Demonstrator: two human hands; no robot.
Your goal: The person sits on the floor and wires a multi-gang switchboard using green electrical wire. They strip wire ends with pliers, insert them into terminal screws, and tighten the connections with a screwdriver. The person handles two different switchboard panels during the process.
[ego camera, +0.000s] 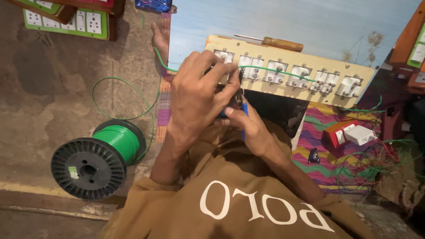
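A rough, stained concrete floor (pixel 53 84) fills the left; a pale blue board (pixel 310 22) lies at the top and a bright zigzag-patterned mat (pixel 323 155) covers the right. On the floor at the left lies one black spool (pixel 95 161) wound with green wire, a loose loop of it curling above. One green-framed socket board (pixel 66 20) sits at the upper left corner.

In the middle, one cream switch panel (pixel 287 73) stands back side up, with what look like six white switch backs in a row, though the hands hide its left end. One green wire (pixel 283 71) runs along their terminals. One wooden-handled screwdriver (pixel 276 43) lies just behind the panel.

The left hand (pixel 199 95) is curled over the panel's left end, fingers pinching the wire. The right hand (pixel 248 121), touching it, is closed around a blue-handled tool (pixel 243 116) whose tip is hidden.

To the right, one red and white switch box (pixel 349 134) rests on the mat, near a tangle of wires (pixel 376 166).
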